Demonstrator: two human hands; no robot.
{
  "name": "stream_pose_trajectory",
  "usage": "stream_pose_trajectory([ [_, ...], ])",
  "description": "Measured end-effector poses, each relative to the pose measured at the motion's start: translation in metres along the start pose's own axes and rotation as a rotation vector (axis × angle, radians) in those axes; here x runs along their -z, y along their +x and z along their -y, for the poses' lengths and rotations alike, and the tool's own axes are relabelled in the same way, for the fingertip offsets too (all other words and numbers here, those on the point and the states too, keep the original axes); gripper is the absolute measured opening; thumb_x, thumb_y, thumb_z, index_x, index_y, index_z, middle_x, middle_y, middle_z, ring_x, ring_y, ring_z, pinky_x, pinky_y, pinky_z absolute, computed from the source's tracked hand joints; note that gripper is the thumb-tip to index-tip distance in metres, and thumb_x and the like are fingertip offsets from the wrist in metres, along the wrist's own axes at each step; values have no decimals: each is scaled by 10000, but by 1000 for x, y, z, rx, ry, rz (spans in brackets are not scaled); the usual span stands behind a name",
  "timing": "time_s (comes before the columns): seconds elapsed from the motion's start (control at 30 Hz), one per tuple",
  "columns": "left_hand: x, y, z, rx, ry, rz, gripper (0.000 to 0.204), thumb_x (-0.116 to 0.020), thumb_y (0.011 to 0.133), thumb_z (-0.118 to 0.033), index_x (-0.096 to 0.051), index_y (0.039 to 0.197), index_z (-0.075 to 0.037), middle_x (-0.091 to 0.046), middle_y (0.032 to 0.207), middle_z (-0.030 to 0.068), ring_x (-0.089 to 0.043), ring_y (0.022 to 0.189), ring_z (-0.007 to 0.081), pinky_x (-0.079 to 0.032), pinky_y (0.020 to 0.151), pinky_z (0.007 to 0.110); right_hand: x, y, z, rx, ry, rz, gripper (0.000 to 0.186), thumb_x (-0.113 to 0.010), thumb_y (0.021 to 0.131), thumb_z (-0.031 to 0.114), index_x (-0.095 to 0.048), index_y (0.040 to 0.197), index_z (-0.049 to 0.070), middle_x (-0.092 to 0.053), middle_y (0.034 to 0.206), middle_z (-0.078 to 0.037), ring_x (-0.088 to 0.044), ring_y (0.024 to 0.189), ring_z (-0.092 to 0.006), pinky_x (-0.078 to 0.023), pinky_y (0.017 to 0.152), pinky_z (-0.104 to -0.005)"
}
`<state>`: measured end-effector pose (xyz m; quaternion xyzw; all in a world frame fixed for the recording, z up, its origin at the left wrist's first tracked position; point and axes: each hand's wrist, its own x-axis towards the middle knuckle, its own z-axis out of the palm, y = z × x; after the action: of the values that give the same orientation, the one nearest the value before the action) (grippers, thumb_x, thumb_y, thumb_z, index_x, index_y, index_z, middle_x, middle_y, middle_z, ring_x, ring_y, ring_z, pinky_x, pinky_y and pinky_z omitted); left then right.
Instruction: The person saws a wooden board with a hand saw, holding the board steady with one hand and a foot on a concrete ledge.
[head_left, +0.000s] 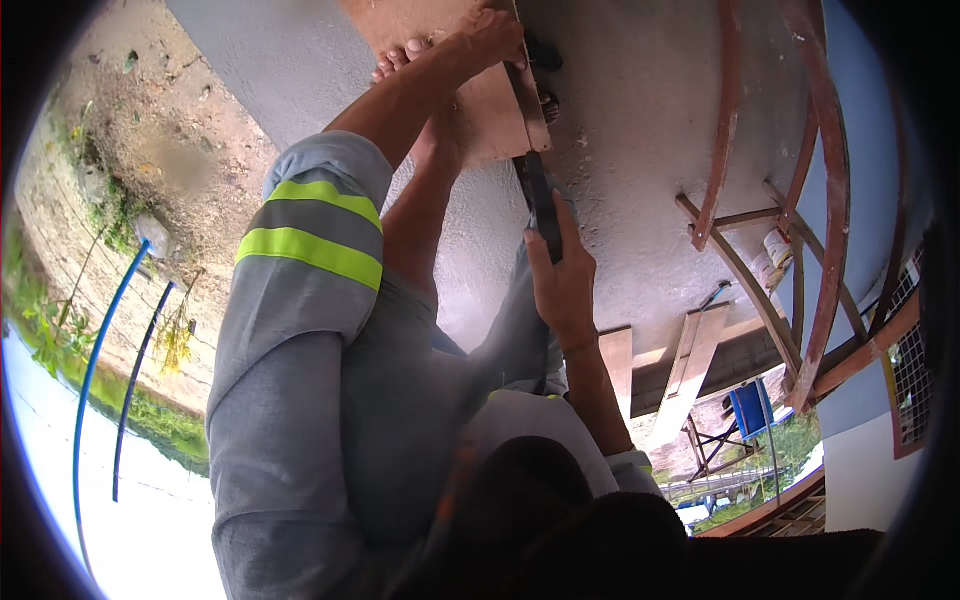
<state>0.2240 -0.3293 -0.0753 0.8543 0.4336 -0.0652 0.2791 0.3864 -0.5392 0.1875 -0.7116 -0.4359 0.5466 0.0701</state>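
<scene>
A brown wooden board [450,110] lies at the top middle, with a bare foot [398,58] resting on it. My left hand [492,40] is closed over the board's right side, its fingers bent down at the edge. A narrow dark line runs along that side. Just below the board's near right corner, my right hand [566,285] is wrapped round a long black-handled tool [543,205]. The tool points up toward the board's edge. Its far end is partly hidden, and I cannot make out its exact kind.
Red-brown wooden trestles [745,240] stand at the right. Pale planks [690,365] lean at the lower right, near a blue chair [750,408]. Bare earth [170,110] borders the concrete floor [630,120] at left, with blue pipes [100,350] standing there.
</scene>
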Motion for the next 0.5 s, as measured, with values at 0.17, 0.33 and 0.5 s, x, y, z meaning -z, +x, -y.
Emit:
stream_pose_trajectory([
  [0.17, 4, -8, -11, -88, 38, -40, 534, -722, 789, -680, -788, 851, -153, -761, 858, 41, -705, 998, 194, -323, 1009, 397, 34, -41, -24, -14, -52, -12, 587, -612, 982, 173, -444, 1518, -1, -668, 1260, -285, -704, 1099, -364, -543, 943, -406],
  [0.33, 43, -18, -37, -180, 41, 255, 525, -645, 886, -653, -791, 934, -151, -755, 855, 67, -712, 903, 235, -368, 1005, 431, 40, -34, -25, -82, -37, -20, 589, -614, 978, 239, -480, 1503, 6, -701, 1171, -269, -719, 1019, -307, -546, 886, -378],
  [0.5, 6, -14, -33, -165, -65, 179, 501, -618, 918, -626, -784, 916, -153, -739, 810, 68, -716, 891, 245, -385, 950, 431, 49, -59, -5, -262, -23, 42, 598, -602, 982, 269, -468, 1520, 45, -677, 1251, -285, -712, 1095, -334, -565, 875, -399],
])
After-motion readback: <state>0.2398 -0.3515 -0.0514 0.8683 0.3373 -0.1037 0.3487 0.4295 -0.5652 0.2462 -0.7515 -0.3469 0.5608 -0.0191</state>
